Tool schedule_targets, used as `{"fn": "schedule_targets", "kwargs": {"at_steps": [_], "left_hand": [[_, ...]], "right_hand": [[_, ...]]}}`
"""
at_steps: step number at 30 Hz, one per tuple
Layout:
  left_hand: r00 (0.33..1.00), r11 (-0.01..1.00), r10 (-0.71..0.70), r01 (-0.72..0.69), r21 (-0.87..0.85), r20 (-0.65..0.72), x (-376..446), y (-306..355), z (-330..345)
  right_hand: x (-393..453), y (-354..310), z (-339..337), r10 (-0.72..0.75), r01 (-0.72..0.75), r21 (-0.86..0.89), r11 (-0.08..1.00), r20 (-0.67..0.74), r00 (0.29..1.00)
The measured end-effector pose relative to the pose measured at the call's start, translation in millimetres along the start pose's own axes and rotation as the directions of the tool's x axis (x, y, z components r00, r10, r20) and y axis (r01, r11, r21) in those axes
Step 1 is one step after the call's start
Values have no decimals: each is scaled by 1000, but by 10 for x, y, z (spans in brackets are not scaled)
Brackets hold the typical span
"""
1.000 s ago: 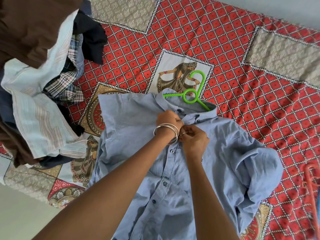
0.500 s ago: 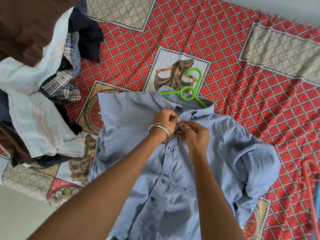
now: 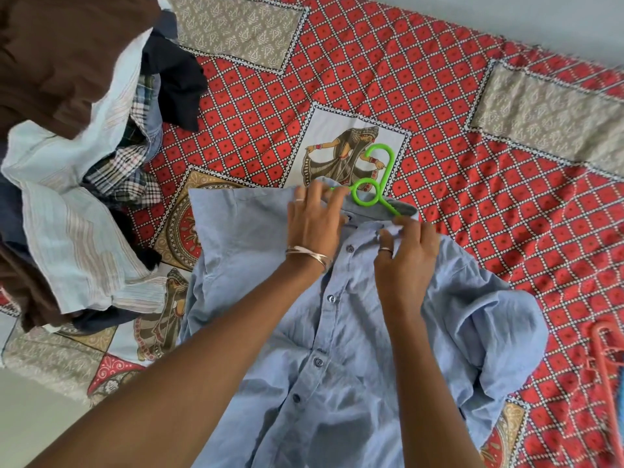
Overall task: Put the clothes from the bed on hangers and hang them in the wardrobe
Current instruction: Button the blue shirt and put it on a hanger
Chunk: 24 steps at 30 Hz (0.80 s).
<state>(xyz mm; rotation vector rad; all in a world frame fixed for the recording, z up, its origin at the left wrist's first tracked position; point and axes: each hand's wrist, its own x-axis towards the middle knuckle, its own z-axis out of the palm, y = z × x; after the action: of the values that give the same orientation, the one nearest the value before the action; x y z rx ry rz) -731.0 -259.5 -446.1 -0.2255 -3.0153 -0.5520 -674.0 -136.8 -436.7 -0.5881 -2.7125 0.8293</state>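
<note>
Both hands have left the shirt's buttoned placket, where they were pinched together a second ago, and moved up to the collar, spreading apart. Nearest the camera, the light blue cotton button-front shirt (image 3: 320, 349) lies face up on the bed, its front buttoned, one sleeve bunched in folds at the right. Left hand (image 3: 315, 221), bangles at the wrist and a ring on one finger, rests on the left side of the collar with fingers extended and slightly spread, the fingertips touching the collar edge just beside the hanger; it grips nothing that shows. Right hand (image 3: 407, 251), also ringed, lies on the right side of the collar, fingers bent over the cloth; whether they pinch the fabric or only press it cannot be told. Bright green plastic hanger (image 3: 369, 190) sits inside the shirt, its ring and hook protruding from the neck opening onto the red diamond-patterned bedsheet with dancer panels (image 3: 472, 163). At the right edge, part of a pink plastic hanger (image 3: 604, 359) lies on the sheet. To the far left sits a heaped pile of mixed clothes in brown, pale blue stripe, check and navy (image 3: 67, 146).
</note>
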Motion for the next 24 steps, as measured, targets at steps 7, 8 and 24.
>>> {"fn": "schedule_targets", "kwargs": {"at_steps": [7, 8, 24], "left_hand": [[849, 949, 23, -184, 256, 528, 464, 88, -67], [839, 961, -12, -140, 237, 543, 502, 106, -66], [729, 934, -252, 356, -38, 636, 558, 174, -102]], "right_hand": [[290, 176, 141, -220, 250, -104, 963, 233, 947], [309, 188, 163, -276, 298, -56, 953, 243, 930], [271, 10, 37, -352, 308, 204, 929, 240, 905]]}}
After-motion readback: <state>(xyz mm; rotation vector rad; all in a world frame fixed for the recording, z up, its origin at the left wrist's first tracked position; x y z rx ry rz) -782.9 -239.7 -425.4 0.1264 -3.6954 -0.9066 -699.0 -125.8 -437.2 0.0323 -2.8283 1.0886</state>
